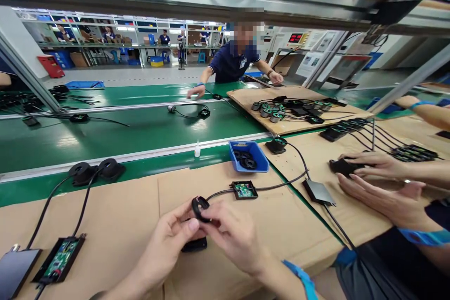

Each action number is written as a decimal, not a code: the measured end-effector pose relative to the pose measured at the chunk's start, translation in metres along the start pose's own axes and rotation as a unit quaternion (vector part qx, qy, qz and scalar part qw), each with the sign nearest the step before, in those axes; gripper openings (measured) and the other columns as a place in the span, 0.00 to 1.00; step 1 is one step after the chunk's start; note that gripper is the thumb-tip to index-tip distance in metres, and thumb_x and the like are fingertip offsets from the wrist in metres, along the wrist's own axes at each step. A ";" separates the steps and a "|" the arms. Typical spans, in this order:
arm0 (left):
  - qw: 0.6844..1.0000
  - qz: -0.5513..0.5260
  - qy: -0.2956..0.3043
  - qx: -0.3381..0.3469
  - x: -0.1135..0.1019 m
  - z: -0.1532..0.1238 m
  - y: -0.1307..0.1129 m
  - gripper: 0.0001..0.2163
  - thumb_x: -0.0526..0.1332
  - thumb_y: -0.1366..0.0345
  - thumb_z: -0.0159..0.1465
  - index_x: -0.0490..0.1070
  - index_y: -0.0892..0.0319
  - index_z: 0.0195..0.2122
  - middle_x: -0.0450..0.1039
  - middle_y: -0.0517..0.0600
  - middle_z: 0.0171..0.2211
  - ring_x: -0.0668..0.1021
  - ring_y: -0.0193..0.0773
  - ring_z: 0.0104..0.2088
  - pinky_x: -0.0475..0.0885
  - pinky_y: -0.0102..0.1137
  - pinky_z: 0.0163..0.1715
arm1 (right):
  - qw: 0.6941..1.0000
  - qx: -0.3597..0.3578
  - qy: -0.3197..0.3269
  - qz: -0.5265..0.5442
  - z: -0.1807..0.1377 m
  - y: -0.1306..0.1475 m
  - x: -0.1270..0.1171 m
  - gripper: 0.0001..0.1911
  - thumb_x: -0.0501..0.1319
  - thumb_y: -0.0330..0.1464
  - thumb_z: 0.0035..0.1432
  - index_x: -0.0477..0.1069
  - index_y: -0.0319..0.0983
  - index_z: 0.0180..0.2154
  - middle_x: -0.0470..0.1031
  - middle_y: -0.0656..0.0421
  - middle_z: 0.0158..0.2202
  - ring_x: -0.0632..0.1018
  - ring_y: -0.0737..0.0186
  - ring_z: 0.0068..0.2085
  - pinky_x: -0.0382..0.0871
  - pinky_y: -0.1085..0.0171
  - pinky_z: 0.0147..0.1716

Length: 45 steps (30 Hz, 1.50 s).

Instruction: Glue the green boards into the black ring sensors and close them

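Observation:
Over the cardboard, a small round black ring-shaped part [199, 208] is held up between my two hands. My left hand [172, 229] is closed, pinching the ring's left and lower edge between thumb and fingers. On the other side, my right hand [234, 236] is closed with its fingertips at the ring's right edge and opening. Below both hands lies a black housing [195, 244], partly covered by them. A black cable runs from behind the ring to an open black box with a green circuit board [245, 190].
A blue bin [249, 157] of black rings stands beyond my hands, near a small white bottle [197, 149]. Left are black round housings [110, 168] cabled to boxes [59, 260]. A co-worker's hands [383, 187] work at right. A person [235, 58] stands across the green conveyor [140, 133].

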<state>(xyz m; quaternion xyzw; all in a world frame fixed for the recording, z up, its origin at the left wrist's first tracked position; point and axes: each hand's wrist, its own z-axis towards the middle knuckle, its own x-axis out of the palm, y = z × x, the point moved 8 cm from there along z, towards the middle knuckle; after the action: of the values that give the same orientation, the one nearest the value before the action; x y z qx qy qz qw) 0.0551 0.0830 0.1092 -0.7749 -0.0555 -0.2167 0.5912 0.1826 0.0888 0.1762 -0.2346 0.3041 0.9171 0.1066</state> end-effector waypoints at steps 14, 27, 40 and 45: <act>0.992 0.055 -0.103 0.053 -0.050 -0.002 -0.030 0.17 0.70 0.56 0.58 0.71 0.51 0.46 0.72 0.48 0.43 0.80 0.40 0.41 0.76 0.33 0.45 | 0.965 0.122 0.232 0.001 -0.004 -0.055 0.035 0.14 0.60 0.33 0.65 0.68 0.39 0.52 0.74 0.49 0.51 0.72 0.50 0.55 0.65 0.46 0.56; 0.861 0.480 0.041 0.161 -0.028 -0.006 -0.024 0.16 0.60 0.66 0.66 0.75 0.44 0.53 0.71 0.53 0.52 0.74 0.44 0.55 0.73 0.37 0.53 | 0.954 0.180 0.237 -0.041 -0.034 -0.046 0.025 0.05 0.61 0.27 0.64 0.73 0.39 0.34 0.72 0.58 0.32 0.73 0.60 0.35 0.65 0.62 0.36; 0.811 0.531 0.093 0.228 -0.005 -0.006 -0.025 0.09 0.64 0.71 0.63 0.77 0.55 0.44 0.77 0.55 0.52 0.77 0.45 0.53 0.75 0.35 0.50 | 0.938 0.253 0.208 0.112 -0.048 -0.056 0.031 0.14 0.56 0.34 0.68 0.80 0.39 0.36 0.70 0.58 0.27 0.72 0.64 0.29 0.63 0.67 0.28; 0.797 0.531 0.096 0.270 -0.006 -0.007 -0.024 0.08 0.66 0.66 0.63 0.80 0.52 0.44 0.76 0.56 0.52 0.79 0.44 0.49 0.77 0.35 0.47 | 0.930 0.273 0.211 0.131 -0.049 -0.058 0.032 0.13 0.57 0.31 0.66 0.81 0.38 0.35 0.69 0.59 0.27 0.72 0.64 0.30 0.63 0.66 0.29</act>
<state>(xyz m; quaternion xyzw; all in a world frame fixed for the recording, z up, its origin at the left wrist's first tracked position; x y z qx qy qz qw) 0.0398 0.0843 0.1302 -0.4668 0.3657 0.0815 0.8011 0.1920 0.1065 0.0965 -0.3421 0.5860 0.7342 -0.0216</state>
